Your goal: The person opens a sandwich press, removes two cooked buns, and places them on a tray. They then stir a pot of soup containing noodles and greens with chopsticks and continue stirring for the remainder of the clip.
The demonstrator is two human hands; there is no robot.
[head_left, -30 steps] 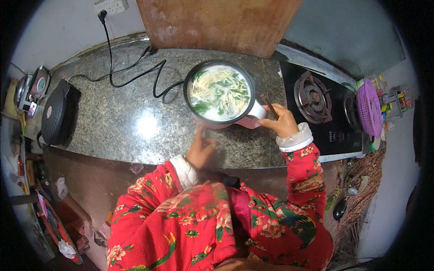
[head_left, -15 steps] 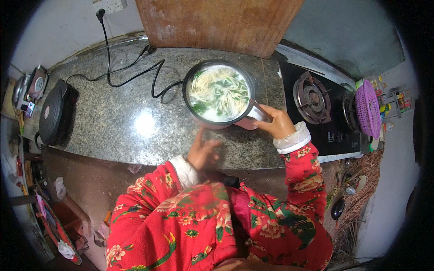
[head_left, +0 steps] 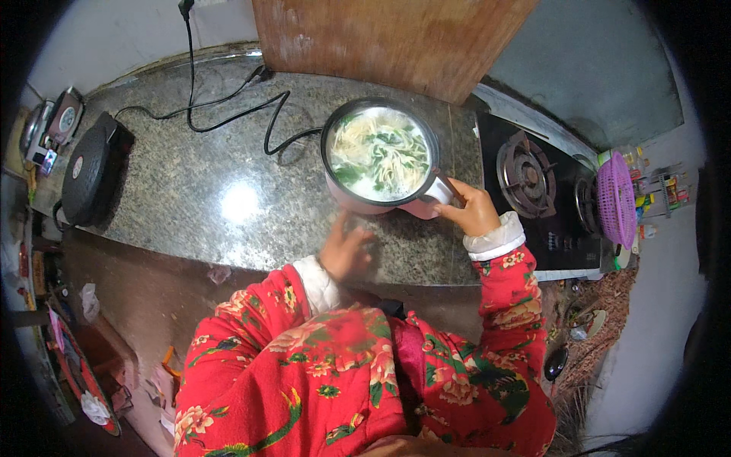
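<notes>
A pink electric cooking pot [head_left: 358, 199] with a dark rim stands on the speckled stone counter. Pale noodles [head_left: 403, 156] and green leaves lie in its cloudy, foamy liquid. My right hand [head_left: 474, 209] is closed round the pot's handle [head_left: 440, 190], on the pot's right side. Just in front of the pot, near the counter's edge, is my left hand [head_left: 346, 250]. It holds nothing; its fingers are apart and slightly blurred.
A black power cord [head_left: 278, 114] runs from the pot toward the wall. A gas stove [head_left: 525, 175] and a purple basket [head_left: 615, 202] are on the right. At the left sits a dark round electric griddle [head_left: 91, 175]. A wooden board [head_left: 388, 42] leans behind.
The view has shifted slightly, so the counter and pot appear a little farther right. My right hand keeps its grip on the handle; my left hand still hovers before the pot.
</notes>
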